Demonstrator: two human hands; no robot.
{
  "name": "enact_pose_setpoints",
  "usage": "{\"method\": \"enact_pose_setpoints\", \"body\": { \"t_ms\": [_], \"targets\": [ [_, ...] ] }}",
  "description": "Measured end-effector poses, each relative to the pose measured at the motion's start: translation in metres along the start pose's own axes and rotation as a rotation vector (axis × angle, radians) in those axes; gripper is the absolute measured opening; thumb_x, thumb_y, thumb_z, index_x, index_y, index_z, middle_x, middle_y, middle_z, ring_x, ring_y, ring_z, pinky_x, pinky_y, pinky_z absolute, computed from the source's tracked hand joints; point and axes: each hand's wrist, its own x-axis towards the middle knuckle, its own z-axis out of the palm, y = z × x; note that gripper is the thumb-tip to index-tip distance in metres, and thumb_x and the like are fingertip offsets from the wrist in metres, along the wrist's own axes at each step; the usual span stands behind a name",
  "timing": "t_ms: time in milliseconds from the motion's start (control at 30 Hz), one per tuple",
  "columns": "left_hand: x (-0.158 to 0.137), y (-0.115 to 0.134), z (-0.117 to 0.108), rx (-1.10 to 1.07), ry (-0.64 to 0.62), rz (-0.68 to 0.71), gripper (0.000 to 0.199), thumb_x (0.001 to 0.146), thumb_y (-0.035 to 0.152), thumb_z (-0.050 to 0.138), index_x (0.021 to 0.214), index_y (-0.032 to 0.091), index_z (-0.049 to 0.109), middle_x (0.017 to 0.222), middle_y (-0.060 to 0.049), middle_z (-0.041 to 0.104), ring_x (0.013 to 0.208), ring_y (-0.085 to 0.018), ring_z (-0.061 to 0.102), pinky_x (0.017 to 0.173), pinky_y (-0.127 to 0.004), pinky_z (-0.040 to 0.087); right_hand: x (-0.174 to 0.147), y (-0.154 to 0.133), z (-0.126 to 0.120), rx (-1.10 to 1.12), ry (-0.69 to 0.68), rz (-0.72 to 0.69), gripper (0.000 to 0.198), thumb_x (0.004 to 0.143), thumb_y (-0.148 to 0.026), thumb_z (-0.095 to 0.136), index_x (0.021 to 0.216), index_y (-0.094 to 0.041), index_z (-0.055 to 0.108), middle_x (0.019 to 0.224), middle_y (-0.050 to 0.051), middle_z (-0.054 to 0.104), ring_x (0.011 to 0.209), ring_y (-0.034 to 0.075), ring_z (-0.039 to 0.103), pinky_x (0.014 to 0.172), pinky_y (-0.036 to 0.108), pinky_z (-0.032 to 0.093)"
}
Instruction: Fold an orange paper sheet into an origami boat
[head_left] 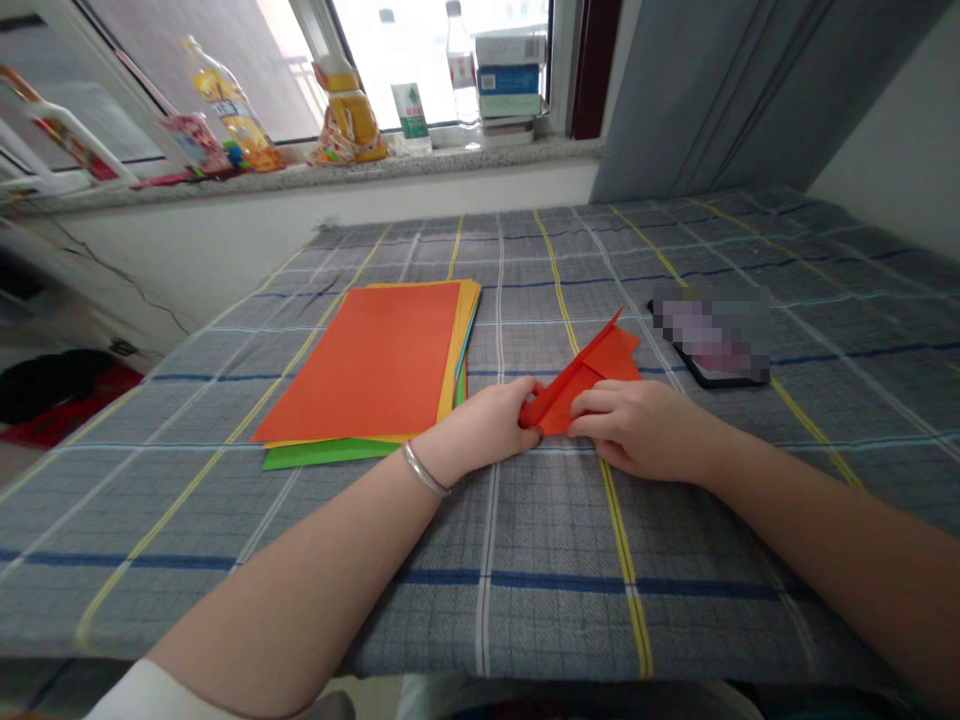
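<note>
A folded sheet of orange-red paper (592, 375) lies on the checked tablecloth, with one folded flap standing up along its upper left side. My left hand (499, 425) pinches the paper's near left corner between thumb and fingers. On its near right part rests my right hand (637, 428), fingers curled and pressed to the paper; the fingertips partly hide the near edge. Left of my hands is a stack of coloured paper (367, 365), orange on top, with yellow, green and blue edges showing beneath.
A phone (712, 345) with a blurred-out screen lies to the right. The table (300, 590) has a grey checked cloth. Behind it, a windowsill (450, 160) holds bottles, a yellow container (351, 115) and stacked boxes (510, 80). A grey curtain (720, 90) hangs at the right.
</note>
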Motion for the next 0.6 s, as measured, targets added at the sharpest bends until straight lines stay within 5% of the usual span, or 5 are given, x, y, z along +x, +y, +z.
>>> {"method": "enact_pose_setpoints", "body": {
  "t_ms": [200, 600],
  "targets": [
    [0.001, -0.001, 0.002, 0.046, 0.013, 0.007, 0.023, 0.082, 0.026, 0.057, 0.104, 0.02, 0.055, 0.094, -0.004, 0.069, 0.081, -0.021, 0.065, 0.068, -0.03, 0.046, 0.008, -0.004, 0.003, -0.102, -0.05, -0.034, 0.037, 0.083, -0.016, 0.056, 0.119, -0.024, 0.064, 0.113, 0.009, 0.064, 0.095, 0.025, 0.059, 0.077, 0.037, 0.045],
    [-0.001, 0.002, 0.001, 0.086, 0.013, 0.005, 0.024, 0.083, 0.023, 0.057, 0.107, 0.018, 0.055, 0.098, -0.006, 0.07, 0.083, -0.022, 0.067, 0.068, -0.03, 0.047, 0.002, -0.002, -0.008, -0.161, -0.054, -0.058, 0.023, 0.086, -0.019, 0.056, 0.104, -0.023, 0.069, 0.098, 0.005, 0.068, 0.081, 0.021, 0.059, 0.068, 0.035, 0.041]
  ]
}}
